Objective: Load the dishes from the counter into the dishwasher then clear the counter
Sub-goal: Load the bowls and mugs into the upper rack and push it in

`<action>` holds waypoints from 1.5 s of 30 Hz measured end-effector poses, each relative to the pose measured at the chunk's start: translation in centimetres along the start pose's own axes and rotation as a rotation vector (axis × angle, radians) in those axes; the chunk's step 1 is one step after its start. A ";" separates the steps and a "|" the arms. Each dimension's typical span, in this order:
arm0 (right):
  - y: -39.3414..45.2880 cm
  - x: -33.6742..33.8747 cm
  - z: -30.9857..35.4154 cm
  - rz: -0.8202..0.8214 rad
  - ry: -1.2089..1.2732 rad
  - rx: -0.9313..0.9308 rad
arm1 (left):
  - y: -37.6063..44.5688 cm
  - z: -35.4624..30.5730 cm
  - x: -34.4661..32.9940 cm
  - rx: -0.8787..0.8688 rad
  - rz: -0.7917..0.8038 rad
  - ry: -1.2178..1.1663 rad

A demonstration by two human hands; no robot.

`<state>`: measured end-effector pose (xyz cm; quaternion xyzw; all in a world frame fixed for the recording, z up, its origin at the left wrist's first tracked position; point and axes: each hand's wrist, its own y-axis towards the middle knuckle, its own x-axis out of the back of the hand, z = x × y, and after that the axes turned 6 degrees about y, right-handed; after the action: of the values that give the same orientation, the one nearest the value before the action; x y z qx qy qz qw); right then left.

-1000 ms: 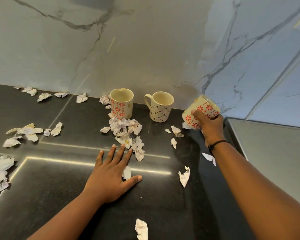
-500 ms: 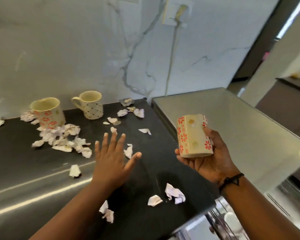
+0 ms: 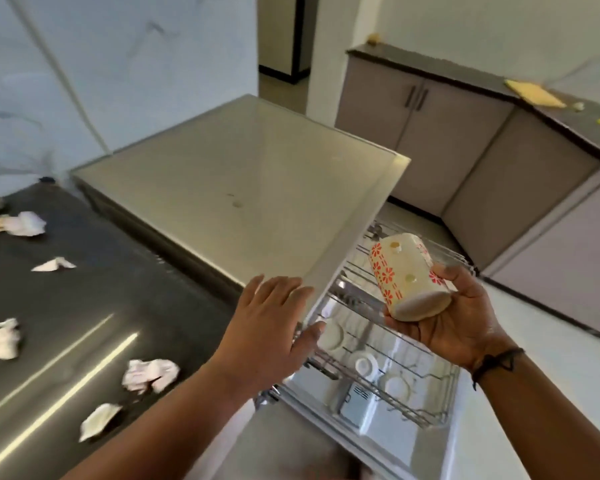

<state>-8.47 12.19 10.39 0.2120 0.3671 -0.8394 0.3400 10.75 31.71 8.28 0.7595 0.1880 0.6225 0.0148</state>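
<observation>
Tabletop [image 3: 84, 306] dark glossy stone; crumpled paper scraps [image 3: 151, 374]; mug [image 3: 407, 277] glazed ceramic, base unglazed matt; rack [image 3: 388, 358] shiny metal wire.

Location: a home kitchen. Indicators: a dark stone counter [image 3: 84, 306] against a marble-patterned wall [image 3: 125, 64], a pulled-out wire rack [image 3: 388, 358] holding dishes below a steel-topped unit [image 3: 239, 174], and grey base cabinets [image 3: 430, 133] under a second counter [image 3: 499, 88]. A doorway [image 3: 281, 36] opens to another room.
</observation>
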 end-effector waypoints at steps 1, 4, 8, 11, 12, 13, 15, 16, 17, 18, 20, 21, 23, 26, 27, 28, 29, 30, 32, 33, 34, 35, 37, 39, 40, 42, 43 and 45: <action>0.3 2.2 0.8 -0.047 -0.023 -0.004 | 1.1 -1.4 -1.0 -0.060 -0.007 -0.008; 1.4 8.2 2.7 -0.235 -0.165 -0.035 | 4.3 -5.2 -4.5 -0.182 0.032 -0.049; 3.2 15.3 4.1 -0.487 -0.582 -0.133 | 7.4 -9.0 -11.0 -0.184 0.250 -0.055; 5.1 19.8 4.2 -0.473 -0.807 -0.152 | 8.4 -9.8 -16.0 -0.124 0.460 0.017; 5.8 20.7 4.0 -0.483 -0.893 -0.151 | 8.5 -9.6 -17.3 -0.092 0.518 0.049; 6.6 22.0 3.8 -0.494 -1.018 -0.156 | 8.5 -9.4 -18.6 -0.061 0.568 0.083; 7.9 23.7 3.2 -0.462 -1.295 -0.173 | 8.5 -9.1 -20.3 -0.002 0.649 0.141; 8.4 24.0 2.8 -0.430 -1.414 -0.173 | 8.4 -9.0 -20.9 0.030 0.686 0.161; 8.9 24.0 2.5 -0.395 -1.525 -0.170 | 8.3 -9.0 -21.3 0.057 0.716 0.174; 9.4 24.1 2.0 -0.347 -1.610 -0.167 | 8.2 -9.0 -21.7 0.081 0.745 0.187; 10.6 24.1 1.1 -0.259 -1.709 -0.150 | 8.1 -9.0 -22.4 0.118 0.804 0.215; 11.3 24.2 0.7 -0.225 -1.736 -0.149 | 8.1 -9.1 -22.6 0.135 0.821 0.219; 12.4 24.2 -0.1 -0.177 -1.802 -0.159 | 8.0 -9.1 -23.1 0.160 0.826 0.205; 14.1 24.4 -1.1 -0.141 -1.885 -0.180 | 7.5 -8.9 -23.6 0.173 0.801 0.187; 14.5 24.5 -1.4 -0.134 -1.897 -0.181 | 7.3 -8.8 -23.7 0.178 0.796 0.185; 15.0 24.7 -1.6 -0.128 -1.902 -0.187 | 7.2 -8.7 -23.8 0.190 0.787 0.180; 15.4 24.9 -1.9 -0.122 -1.903 -0.191 | 7.0 -8.5 -24.0 0.199 0.776 0.172; 15.7 25.0 -2.1 -0.118 -1.904 -0.196 | 6.8 -8.4 -24.0 0.209 0.769 0.164; 15.9 25.6 -2.1 -0.127 -1.896 -0.186 | 6.7 -8.5 -24.1 0.205 0.749 0.161; 16.3 25.8 -2.5 -0.115 -1.891 -0.189 | 6.3 -8.3 -24.1 0.223 0.754 0.154; 16.6 26.0 -2.7 -0.113 -1.883 -0.190 | 6.1 -8.2 -24.1 0.236 0.758 0.146; 16.6 26.4 -2.7 -0.125 -1.871 -0.187 | 6.1 -8.3 -24.2 0.226 0.753 0.144; 16.7 26.6 -3.2 -0.124 -1.865 -0.181 | 5.9 -8.2 -24.2 0.229 0.747 0.149; 16.9 26.8 -3.7 -0.110 -1.892 -0.167 | 5.8 -8.0 -24.4 0.240 0.729 0.144; 16.9 26.8 -3.8 -0.103 -1.915 -0.159 | 5.9 -7.9 -24.5 0.242 0.724 0.144; 17.1 26.7 -4.0 -0.088 -1.966 -0.146 | 5.9 -7.9 -24.8 0.240 0.718 0.140; 17.1 26.7 -4.0 -0.080 -1.986 -0.140 | 6.0 -7.9 -24.9 0.243 0.716 0.137; 16.9 26.7 -4.2 -0.064 -2.021 -0.121 | 6.1 -7.9 -25.0 0.254 0.721 0.134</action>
<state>-13.84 -4.14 -16.49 -0.6254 -0.0451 -0.6143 0.4790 0.98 16.77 -11.90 0.7304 -0.0151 0.6077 -0.3115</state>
